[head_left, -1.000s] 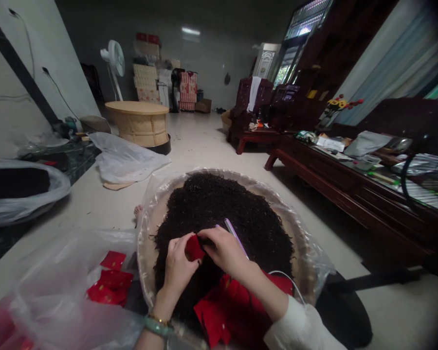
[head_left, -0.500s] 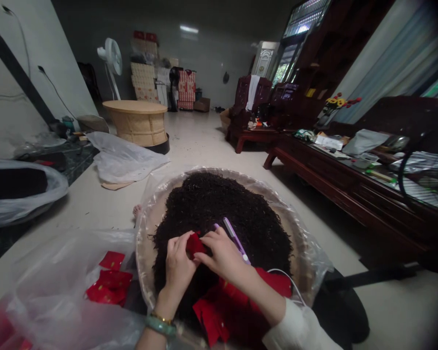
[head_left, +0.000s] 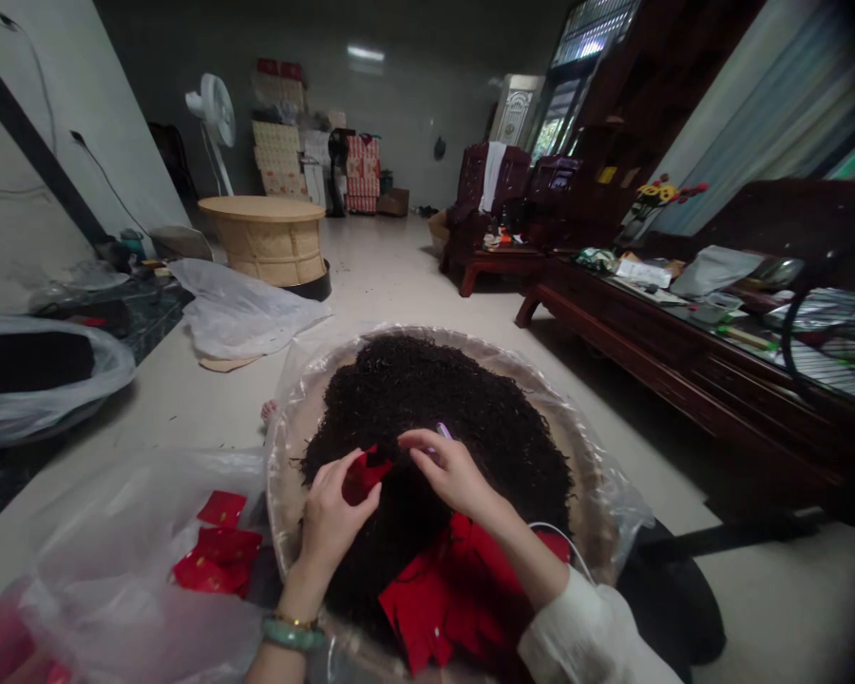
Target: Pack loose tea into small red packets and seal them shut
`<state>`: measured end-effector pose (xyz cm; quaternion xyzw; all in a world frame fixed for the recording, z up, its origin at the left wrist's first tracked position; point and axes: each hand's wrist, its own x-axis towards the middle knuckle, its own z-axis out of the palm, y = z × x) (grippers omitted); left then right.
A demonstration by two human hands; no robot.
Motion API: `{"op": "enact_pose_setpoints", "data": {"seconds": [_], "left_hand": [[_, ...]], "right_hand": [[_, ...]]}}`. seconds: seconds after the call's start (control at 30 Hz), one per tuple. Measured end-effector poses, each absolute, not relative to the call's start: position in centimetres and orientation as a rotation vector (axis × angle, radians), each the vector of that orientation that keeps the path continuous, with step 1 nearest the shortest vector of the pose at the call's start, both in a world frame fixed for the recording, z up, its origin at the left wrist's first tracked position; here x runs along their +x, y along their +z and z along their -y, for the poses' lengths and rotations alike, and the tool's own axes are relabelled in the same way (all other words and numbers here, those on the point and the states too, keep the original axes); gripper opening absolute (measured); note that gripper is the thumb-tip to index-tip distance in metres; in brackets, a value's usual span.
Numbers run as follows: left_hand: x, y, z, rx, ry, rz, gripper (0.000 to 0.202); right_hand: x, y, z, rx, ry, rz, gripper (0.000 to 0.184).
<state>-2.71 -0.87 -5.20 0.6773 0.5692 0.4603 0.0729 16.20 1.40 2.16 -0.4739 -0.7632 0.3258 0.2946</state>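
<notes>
A pale tiled floor [head_left: 391,275] runs back to a dim grey wall [head_left: 406,104], and on it stands a broad round basket [head_left: 593,513] lined with clear plastic. Above the basket, a small bright-red square packet [head_left: 360,480] is pinched between the thumb and curved fingers of the left hand [head_left: 332,518], its mouth facing the right hand [head_left: 460,480]. The right hand's thumb and forefinger point toward that mouth, slightly apart from each other; whether they hold anything, I cannot tell. Under both hands spreads a heap of dark, shredded leaves [head_left: 442,389]. A slim purple-and-white tool [head_left: 443,430] lies mostly hidden behind the right hand. Below the right forearm, a pile of flat red packets [head_left: 434,617] sits at the basket's near side, beside a thin white cord [head_left: 562,541]. To the left, more small red packets [head_left: 218,559] rest on a crumpled clear plastic bag [head_left: 114,532]. Farther off stand a round, drum-shaped tan table [head_left: 263,247] and, to the right, a long dark-red wooden table [head_left: 648,361] covered with clutter.
</notes>
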Motion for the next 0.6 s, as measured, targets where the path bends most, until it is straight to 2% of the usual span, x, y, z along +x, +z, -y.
{"op": "enact_pose_setpoints", "data": {"seconds": [0.07,0.17,0.2,0.3,0.37,0.6], "left_hand": [[-3.3,-5.2,0.8,2.017,1.396,-1.717,0.041],[-4.0,-5.2,0.8,2.005,1.379,-1.711,0.044],[-4.1,-5.2,0.8,2.008,1.376,-1.699,0.044],[-4.5,-5.3,0.8,2.033,1.374,-1.640,0.044],[-4.7,-5.3,0.9,2.041,1.359,-1.605,0.045],[-4.3,-4.8,0.9,2.061,1.332,-1.587,0.046]], "right_hand": [[16.4,1.9,-1.1,-1.290,0.781,2.213,0.042],[15.5,1.2,0.0,-1.289,0.577,2.619,0.078],[15.0,1.0,0.4,-1.312,0.500,2.697,0.078],[13.6,0.2,0.9,-1.394,0.324,2.774,0.042],[13.4,-0.1,0.7,-1.463,0.275,2.735,0.027],[15.8,2.0,-1.3,-1.394,0.597,2.170,0.021]]}}
